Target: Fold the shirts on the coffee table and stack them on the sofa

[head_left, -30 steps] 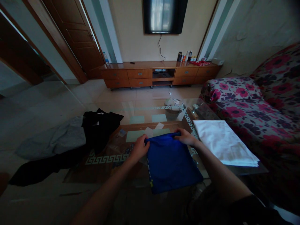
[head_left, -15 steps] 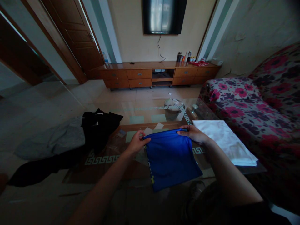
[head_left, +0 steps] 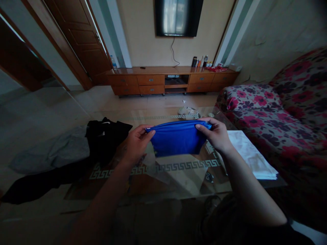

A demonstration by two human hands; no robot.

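Observation:
A folded blue cloth (head_left: 177, 139) is stretched between my two hands above a glass coffee table (head_left: 173, 187). My left hand (head_left: 139, 140) pinches its upper left corner between thumb and fingers. At the upper right corner my right hand (head_left: 216, 132) grips the cloth the same way. The lower part of the cloth hangs or tilts away from me. To the right of my right hand lies a folded white cloth (head_left: 251, 154). On the left rest a black garment (head_left: 107, 139) and a grey garment (head_left: 56, 148).
Beyond the table a bin (head_left: 189, 112) stands on the floor. A long wooden TV cabinet (head_left: 150, 80) with bottles (head_left: 200, 62) runs along the far wall, under a television (head_left: 178, 18). A flower-patterned sofa (head_left: 260, 98) borders the right side.
Both hands have moved up and away from me with the blue cloth. Less of its face shows now, and the yellow marks at its lower left have gone from sight.

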